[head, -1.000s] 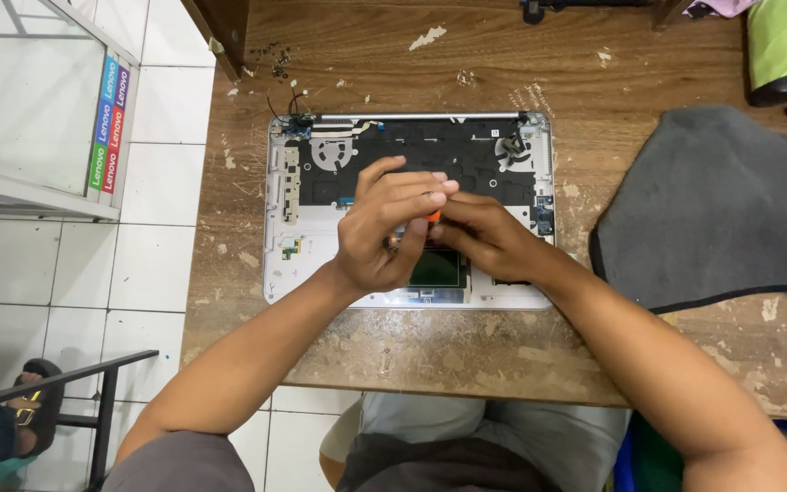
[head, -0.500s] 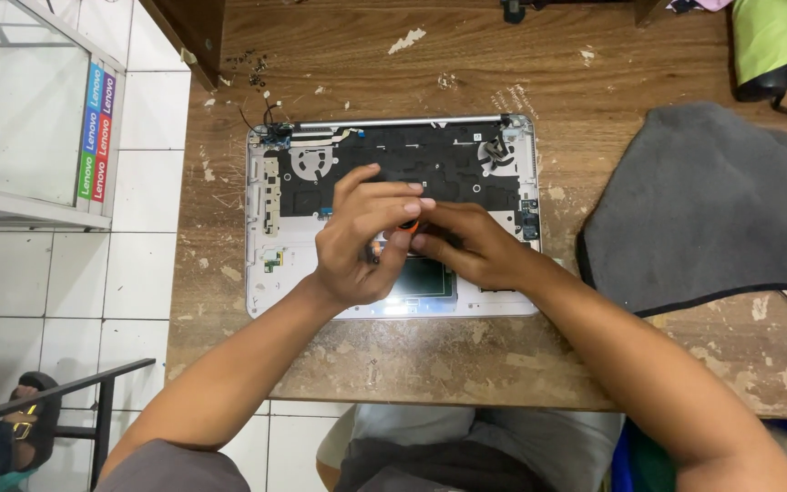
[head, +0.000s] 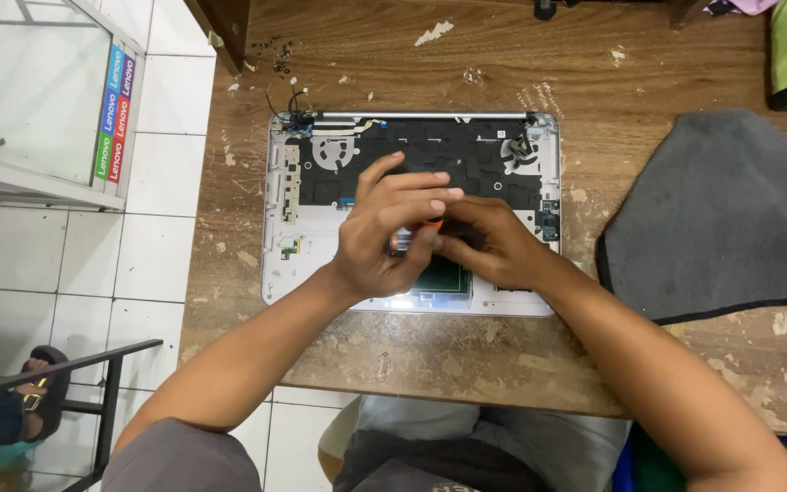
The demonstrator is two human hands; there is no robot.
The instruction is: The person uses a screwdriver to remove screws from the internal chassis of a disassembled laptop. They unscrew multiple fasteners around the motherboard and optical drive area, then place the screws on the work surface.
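Working position: seated at the wooden table (head: 466, 364), both forearms reaching forward over its near edge.
Left hand (head: 384, 232): fingers curled and closed together over the middle of the opened laptop base (head: 284, 264); fingertips meet those of the other hand. What they pinch is too small to identify.
Right hand (head: 489, 241): closed around a small tool with an orange handle (head: 436, 221), of which only a sliver shows between the two hands; tip hidden.
Position of work relative to grip: the laptop base lies flat directly beneath both hands, long side parallel to the table edge; the hands cover the area just above the dark rectangular touchpad module (head: 439, 273).
Progress, judged: the cover is already off; dark internal layer, left fan (head: 328, 151) and right fan (head: 518, 150) are exposed. A central part appears to be in hand; the remaining boards appear in place.
Near surroundings: grey cloth (head: 721, 219) lies well right of the base.
Far edge: loose screws (head: 280, 55) lie beyond the base's far left corner.
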